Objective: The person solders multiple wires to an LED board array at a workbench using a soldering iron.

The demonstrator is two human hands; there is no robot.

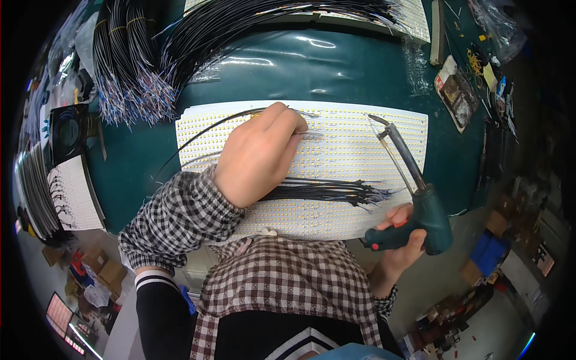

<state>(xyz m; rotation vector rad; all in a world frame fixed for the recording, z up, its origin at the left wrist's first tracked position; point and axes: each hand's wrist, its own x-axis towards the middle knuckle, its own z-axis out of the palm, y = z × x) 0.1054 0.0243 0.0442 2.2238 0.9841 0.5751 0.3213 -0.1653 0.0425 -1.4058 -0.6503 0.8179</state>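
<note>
A white LED board [360, 156] with rows of small yellowish chips lies before me on the table. Over its middle, my left hand [258, 153] is closed in a pinch on a thin black cable [207, 129], whose bare wire ends poke out past the fingertips onto the board. My right hand [402, 255] grips the handle of a green soldering gun [439, 222]. The gun's thin tip [371, 117] points up and left, over the right part of the board; whether it touches the board I cannot tell. Below my left hand, a bunch of black cables [324, 190] rests across the board.
Large bundles of black cables [129, 54] lie at the far left of the green table [288, 66]. A grimy, dark-stained box [457, 93] and small tools sit at the far right. Another board with cables [75, 192] lies by the left edge. More boards [414, 18] are at the back.
</note>
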